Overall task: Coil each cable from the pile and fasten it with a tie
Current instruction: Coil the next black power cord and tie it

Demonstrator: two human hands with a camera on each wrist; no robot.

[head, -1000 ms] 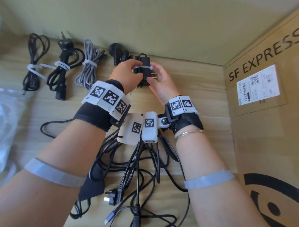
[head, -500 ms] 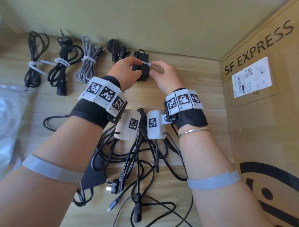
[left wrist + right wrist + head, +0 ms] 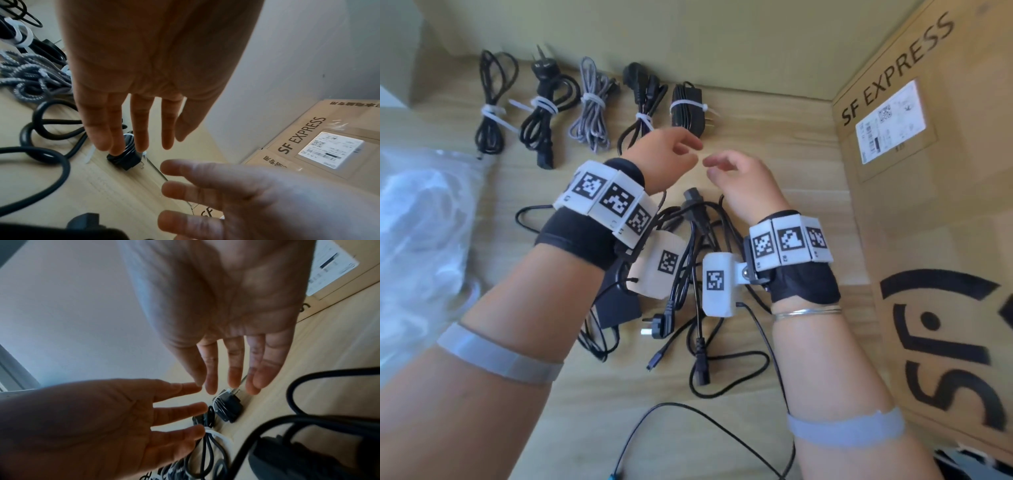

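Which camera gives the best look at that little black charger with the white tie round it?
The head view: the charger lies whole and unobstructed at the row's right end. In both wrist views it is small and partly hidden behind fingertips.

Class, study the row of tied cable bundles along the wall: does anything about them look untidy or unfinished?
Mostly neat. The white zip ties' long tails stick out untrimmed, plainest on the thin black cable bundle at the far left. Both hands, left and right, hover empty.

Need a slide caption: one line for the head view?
Both hands, left hand and right hand, open above the cable pile; five tied bundles lined up behind, charger bundle rightmost.
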